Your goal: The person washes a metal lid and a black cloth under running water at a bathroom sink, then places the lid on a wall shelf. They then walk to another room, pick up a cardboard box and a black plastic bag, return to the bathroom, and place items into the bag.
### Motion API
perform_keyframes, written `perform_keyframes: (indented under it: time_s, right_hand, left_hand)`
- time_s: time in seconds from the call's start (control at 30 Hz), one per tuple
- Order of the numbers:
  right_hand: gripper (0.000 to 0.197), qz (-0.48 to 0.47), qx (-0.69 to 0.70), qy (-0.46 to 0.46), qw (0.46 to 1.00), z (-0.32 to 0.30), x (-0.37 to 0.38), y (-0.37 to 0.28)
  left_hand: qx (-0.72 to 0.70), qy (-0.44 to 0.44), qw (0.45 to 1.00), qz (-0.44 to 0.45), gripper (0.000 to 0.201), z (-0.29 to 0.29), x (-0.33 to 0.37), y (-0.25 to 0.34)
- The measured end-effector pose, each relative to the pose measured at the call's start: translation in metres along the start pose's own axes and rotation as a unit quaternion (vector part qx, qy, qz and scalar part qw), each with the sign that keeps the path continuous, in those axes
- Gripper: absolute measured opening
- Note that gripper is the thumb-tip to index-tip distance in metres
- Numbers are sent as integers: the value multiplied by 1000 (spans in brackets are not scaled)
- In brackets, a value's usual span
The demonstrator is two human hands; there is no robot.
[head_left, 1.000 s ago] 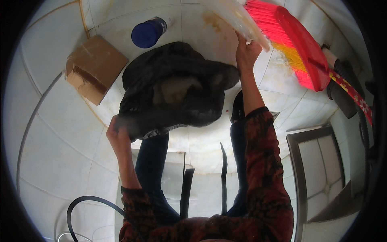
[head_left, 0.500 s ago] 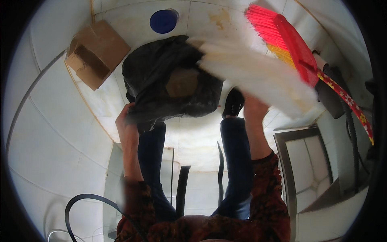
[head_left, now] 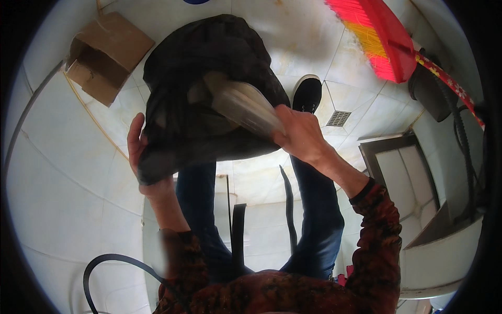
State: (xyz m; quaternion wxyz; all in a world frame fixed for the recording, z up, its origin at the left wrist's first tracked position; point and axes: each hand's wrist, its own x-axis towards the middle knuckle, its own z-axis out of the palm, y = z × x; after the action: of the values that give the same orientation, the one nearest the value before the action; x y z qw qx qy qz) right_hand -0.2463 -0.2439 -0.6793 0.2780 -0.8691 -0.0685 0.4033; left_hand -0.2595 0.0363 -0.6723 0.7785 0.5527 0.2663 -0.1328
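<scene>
A black plastic bag [head_left: 209,47] lies in front of me, its opening turned toward me and pale things dimly visible inside. At its left edge my left hand [head_left: 140,152] grips the rim, part of the hand covered by the black plastic. My right hand [head_left: 300,131] is closed on the near end of a clear plastic container [head_left: 246,107], which is blurred by motion. The container's far end points into the bag's mouth, beside some pale brownish things [head_left: 201,91] that I cannot make out.
A cardboard box [head_left: 112,49] with a raised flap stands at far left. A red broom [head_left: 384,36] with red and yellow bristles is at far right, near a dark bin [head_left: 431,94]. A floor drain [head_left: 339,119] lies beside my right shoe [head_left: 307,94]. A blue lid-like object [head_left: 196,1] shows at the top edge.
A large, blurred whitish thing in my right hand swept over the floor to the bag's right; now that hand is at the bag's mouth with a clear container. The view has shifted.
</scene>
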Motion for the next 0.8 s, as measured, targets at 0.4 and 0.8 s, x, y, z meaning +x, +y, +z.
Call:
perform_keyframes:
  time_s: [0.4,0.8]
  right_hand:
    - [25,81,39,11,996,7,25,-49]
    - [26,20,64,6,998,28,9,-79]
  left_hand:
    - [-407,-90,907,-55,75,-7,-5,3]
    - [-416,-81,905,-49,56,-7,-4,4]
